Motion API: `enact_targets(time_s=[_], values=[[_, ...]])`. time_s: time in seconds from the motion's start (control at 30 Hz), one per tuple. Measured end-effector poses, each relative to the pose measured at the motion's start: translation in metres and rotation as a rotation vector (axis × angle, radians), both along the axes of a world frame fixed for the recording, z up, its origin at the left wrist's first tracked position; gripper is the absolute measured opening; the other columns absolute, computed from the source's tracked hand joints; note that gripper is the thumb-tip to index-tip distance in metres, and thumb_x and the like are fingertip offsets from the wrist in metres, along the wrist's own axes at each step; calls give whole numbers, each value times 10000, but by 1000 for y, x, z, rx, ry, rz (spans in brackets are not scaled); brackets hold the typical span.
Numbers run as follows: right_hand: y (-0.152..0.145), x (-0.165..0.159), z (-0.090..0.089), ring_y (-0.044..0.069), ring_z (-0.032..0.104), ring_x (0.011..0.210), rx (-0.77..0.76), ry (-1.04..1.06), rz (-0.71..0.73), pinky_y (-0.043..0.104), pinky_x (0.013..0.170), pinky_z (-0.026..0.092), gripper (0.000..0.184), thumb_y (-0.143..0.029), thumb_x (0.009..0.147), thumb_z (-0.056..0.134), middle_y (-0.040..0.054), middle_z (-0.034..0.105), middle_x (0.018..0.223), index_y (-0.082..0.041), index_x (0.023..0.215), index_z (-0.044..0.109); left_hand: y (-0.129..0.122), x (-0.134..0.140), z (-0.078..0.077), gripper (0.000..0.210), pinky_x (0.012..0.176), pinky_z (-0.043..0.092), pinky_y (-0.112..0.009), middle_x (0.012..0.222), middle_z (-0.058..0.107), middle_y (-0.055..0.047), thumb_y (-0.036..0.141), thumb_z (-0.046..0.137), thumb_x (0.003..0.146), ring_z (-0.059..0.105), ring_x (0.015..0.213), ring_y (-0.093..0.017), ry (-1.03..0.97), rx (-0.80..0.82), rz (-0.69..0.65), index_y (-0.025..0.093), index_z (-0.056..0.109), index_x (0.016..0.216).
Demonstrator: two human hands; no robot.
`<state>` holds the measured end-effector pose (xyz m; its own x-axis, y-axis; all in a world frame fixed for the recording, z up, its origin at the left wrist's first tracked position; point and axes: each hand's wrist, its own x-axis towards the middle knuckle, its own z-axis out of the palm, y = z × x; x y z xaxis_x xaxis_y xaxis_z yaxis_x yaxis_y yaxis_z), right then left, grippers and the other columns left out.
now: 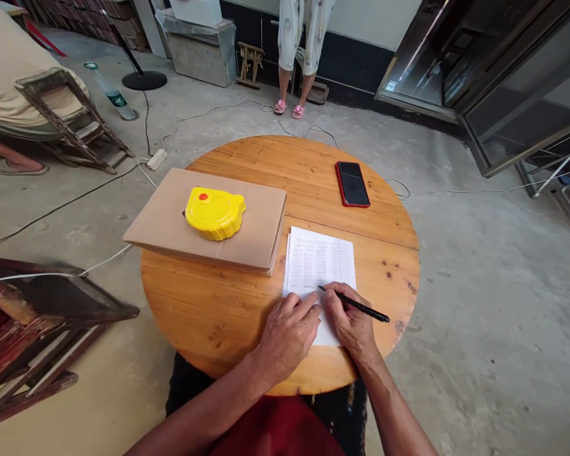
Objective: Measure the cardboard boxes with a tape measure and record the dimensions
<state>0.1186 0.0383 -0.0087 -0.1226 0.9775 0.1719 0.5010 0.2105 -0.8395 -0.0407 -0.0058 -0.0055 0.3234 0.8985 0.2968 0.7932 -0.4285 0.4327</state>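
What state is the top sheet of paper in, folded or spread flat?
Spread flat: the top sheet shows rows of writing and no visible fold, and the left hand rests on its lower part.

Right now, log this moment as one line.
right hand: holds pen, tip at paper | left hand: on paper | phone: on table | yellow object: on box

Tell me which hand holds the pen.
The right hand: its fingers grip the black pen, while the left hand rests partly on the paper without one.
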Motion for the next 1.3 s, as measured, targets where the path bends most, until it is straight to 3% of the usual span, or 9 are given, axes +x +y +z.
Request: enact_targets(time_s=[0.6,1.07,1.3], values=[[0,1,-2,186,638,759,-5,41,-13,290,669,502,174,-310,942,551,41,699,828,-212,890,685,1,-1,0,156,822,507,-370,1234,659,-17,174,554,926,543,907,-209,-30,-9,0,211,650,1042],[-1,0,2,122,542,588,14,33,-4,246,569,447,137,-256,940,559,-11,633,726,-211,898,681,2,-1,1,141,786,499,-369,1189,679,-6,166,576,910,543,883,-205,-62,12,12,204,655,1020],[0,-1,3,154,622,725,28,2,27,255,638,480,137,-250,944,557,21,684,810,-209,895,679,2,-1,1,148,787,498,-362,1179,680,-16,170,571,916,543,872,-198,-71,4,9,206,657,1030]])
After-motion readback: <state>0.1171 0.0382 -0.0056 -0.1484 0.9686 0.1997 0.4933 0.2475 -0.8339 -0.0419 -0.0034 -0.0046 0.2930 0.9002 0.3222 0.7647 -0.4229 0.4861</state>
